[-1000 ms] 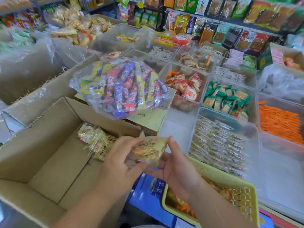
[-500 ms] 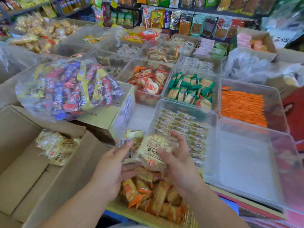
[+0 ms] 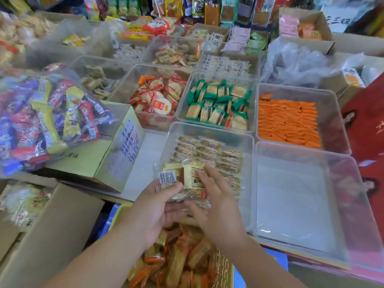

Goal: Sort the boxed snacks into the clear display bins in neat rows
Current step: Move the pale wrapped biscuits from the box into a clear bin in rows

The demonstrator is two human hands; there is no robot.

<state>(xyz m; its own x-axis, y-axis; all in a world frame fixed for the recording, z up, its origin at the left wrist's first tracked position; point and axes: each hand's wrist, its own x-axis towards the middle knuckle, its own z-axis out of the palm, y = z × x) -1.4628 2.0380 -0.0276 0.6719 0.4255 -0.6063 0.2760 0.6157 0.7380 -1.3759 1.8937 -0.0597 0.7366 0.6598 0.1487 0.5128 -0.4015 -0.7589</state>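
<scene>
one yellow basket (image 3: 223,265) of orange-wrapped bars (image 3: 178,260) sits nearest. over it the left hand (image 3: 153,213) grips a stack of snack packets (image 3: 192,177), thumb curled on top, count unclear; the right hand (image 3: 218,206) lays straight, spread fingers (image 3: 208,176) on it. the stack is at the near edge of one clear bin (image 3: 212,132) holding rows of like packets; a second clear bin (image 3: 291,204) touches its right side. behind: three bins of red-wrapped crackers (image 3: 160,100), green packets (image 3: 218,102), orange packets (image 3: 288,121).

Your snack packs (image 3: 188,177) wrapped in glossy clear film, display bins (image 3: 291,204) smooth transparent plastic, cardboard box (image 3: 58,225) matt brown.
</scene>
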